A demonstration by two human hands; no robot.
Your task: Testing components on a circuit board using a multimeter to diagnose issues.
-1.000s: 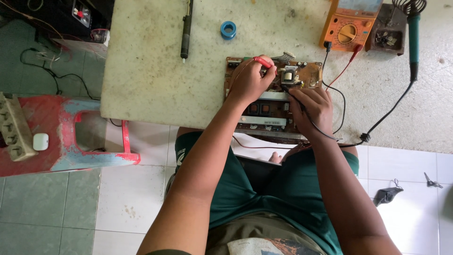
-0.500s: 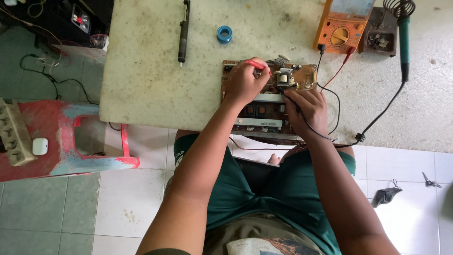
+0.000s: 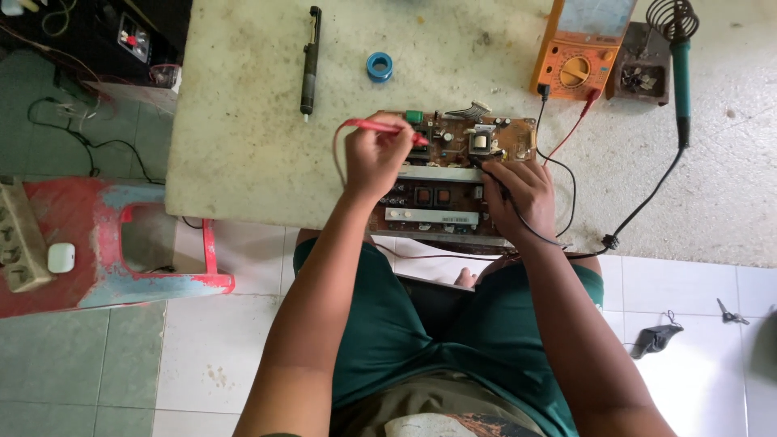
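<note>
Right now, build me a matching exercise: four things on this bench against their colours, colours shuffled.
Things:
1. multimeter
2. tape roll
3. probe in the left hand
4. soldering iron handle

Colours:
A. blue
B. red
C. orange
D. green

Pairs: 1-C, 2-A, 3-B, 4-D

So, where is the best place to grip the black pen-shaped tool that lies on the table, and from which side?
Probably grip the black pen-shaped tool at the middle of its barrel, coming from above with fingers on its long sides. It lies flat on the table, lengthwise away from the person, with free space on both sides.
</note>
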